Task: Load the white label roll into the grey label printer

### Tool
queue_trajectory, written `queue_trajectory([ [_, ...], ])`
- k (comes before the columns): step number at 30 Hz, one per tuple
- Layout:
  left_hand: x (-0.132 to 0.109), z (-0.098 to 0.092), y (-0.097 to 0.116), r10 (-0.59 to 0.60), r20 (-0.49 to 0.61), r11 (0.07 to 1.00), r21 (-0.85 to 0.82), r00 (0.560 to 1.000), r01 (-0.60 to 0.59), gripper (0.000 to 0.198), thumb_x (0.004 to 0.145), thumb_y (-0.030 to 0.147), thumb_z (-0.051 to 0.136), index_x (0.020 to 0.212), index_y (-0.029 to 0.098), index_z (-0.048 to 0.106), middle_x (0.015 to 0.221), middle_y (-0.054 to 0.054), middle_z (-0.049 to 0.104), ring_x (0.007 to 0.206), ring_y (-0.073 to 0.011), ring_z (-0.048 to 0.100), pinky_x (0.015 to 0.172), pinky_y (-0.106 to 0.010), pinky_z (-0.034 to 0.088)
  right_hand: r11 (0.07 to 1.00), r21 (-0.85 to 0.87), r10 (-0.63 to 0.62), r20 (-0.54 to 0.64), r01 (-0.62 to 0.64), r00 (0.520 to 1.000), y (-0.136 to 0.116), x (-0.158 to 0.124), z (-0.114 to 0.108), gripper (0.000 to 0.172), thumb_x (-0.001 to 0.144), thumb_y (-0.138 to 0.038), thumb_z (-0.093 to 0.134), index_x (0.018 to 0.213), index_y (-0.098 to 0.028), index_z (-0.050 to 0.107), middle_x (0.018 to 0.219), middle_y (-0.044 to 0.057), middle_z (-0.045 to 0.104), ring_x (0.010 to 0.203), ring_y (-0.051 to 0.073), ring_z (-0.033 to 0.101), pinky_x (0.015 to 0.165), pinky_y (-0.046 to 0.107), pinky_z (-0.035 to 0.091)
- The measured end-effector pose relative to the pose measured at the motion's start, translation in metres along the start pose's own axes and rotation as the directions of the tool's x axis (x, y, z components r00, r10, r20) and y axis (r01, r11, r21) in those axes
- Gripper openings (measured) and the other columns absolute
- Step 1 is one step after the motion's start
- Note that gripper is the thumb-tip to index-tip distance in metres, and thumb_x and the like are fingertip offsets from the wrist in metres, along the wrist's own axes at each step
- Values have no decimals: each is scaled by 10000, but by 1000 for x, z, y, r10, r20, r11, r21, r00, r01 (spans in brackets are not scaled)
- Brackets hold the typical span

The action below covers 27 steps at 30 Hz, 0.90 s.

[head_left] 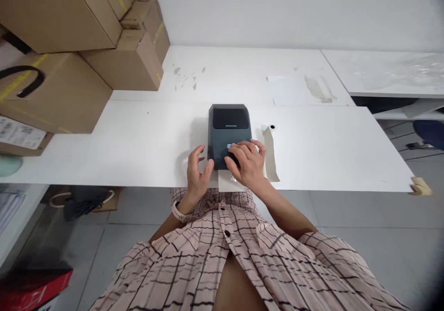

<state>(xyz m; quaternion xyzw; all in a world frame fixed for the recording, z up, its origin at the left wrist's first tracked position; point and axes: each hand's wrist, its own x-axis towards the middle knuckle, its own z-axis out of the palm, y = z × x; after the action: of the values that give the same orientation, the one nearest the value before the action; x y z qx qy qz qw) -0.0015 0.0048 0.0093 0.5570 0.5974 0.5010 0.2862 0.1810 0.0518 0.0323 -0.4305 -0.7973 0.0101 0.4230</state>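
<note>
A dark label printer [219, 141] stands on the white table in front of me. From its near side a white paper label [225, 181] sticks out over the table edge. My right hand [248, 161] rests on the printer's top, its fingers spread near a small light-coloured button. Beside the printer's left side is my left hand [198, 172], fingers apart and curved, holding nothing; its thumb is close to the printer's near left corner, and I cannot tell whether it touches. Right of the printer lies a small paper roll [272, 127] with a strip unrolled toward me.
Cardboard boxes [135, 57] are stacked at the left end of the table [329, 149]. A white sheet [282, 89] lies toward the back. Brown tape [421, 186] sits at the right front corner. The wall rises behind. A dark bag [83, 202] is below, left.
</note>
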Motion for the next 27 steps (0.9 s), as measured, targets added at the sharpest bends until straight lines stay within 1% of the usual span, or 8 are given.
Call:
queue_trajectory([
  [3,0,17,-8,46,132,999,-11,990,-45,824,969,587,562,1647,281,208,1726,-146,288,1571,-319,350,1235,-481,411,990,136,49,-40,-43,998,3,-6,2,121,991,-352,601,1075,-312,679,1060,22,795,1116,267,717,1163,547,402],
  [6,-5,27,-19,21,162,999,-51,987,-13,941,951,604,591,1672,287,76,1747,-161,229,1573,-325,354,1214,-464,451,935,325,182,-94,-143,979,6,-27,5,275,1003,-376,576,1268,-332,637,1381,53,696,1388,292,584,1203,610,406],
  [10,-6,25,-25,40,168,999,-22,985,-37,911,979,591,549,1677,293,45,1746,-156,236,1590,-304,323,1249,-474,410,704,568,549,-53,-427,834,11,-57,15,492,1048,-476,471,1525,-357,469,1656,63,444,1538,258,422,1240,567,404],
  [13,-3,18,-23,84,163,994,58,983,-95,886,983,606,527,1681,303,72,1772,-128,149,1642,-318,137,1317,-536,257,579,671,616,14,-464,788,18,-65,20,511,1071,-514,388,1529,-313,490,1626,86,490,1510,244,466,1257,537,389],
  [16,-1,12,-19,90,172,992,67,981,-103,821,1001,617,474,1679,328,112,1782,-90,95,1648,-318,36,1318,-560,236,565,702,600,11,-433,800,25,-64,19,502,1083,-517,340,1491,-301,535,1599,82,524,1500,239,483,1274,545,360],
  [21,17,0,-5,144,158,989,-57,977,-137,660,1047,621,290,1648,348,275,1771,-34,179,1638,-275,157,1324,-492,266,648,680,517,-61,-343,854,34,-45,9,491,1092,-522,294,1491,-348,521,1574,52,548,1494,240,494,1266,562,374],
  [24,44,-5,6,202,133,971,-155,970,-181,629,1056,614,248,1620,351,340,1743,-10,287,1628,-236,218,1331,-441,261,721,638,423,-98,-269,901,42,-17,3,524,1081,-577,293,1560,-407,420,1650,18,457,1540,263,428,1272,560,365],
  [27,72,1,8,154,145,982,-131,977,-136,671,1034,634,350,1634,342,285,1744,-30,286,1624,-266,237,1326,-480,258,809,536,328,-76,-239,941,53,21,0,628,1047,-675,284,1635,-463,225,1740,-24,286,1595,295,318,1284,568,335],
])
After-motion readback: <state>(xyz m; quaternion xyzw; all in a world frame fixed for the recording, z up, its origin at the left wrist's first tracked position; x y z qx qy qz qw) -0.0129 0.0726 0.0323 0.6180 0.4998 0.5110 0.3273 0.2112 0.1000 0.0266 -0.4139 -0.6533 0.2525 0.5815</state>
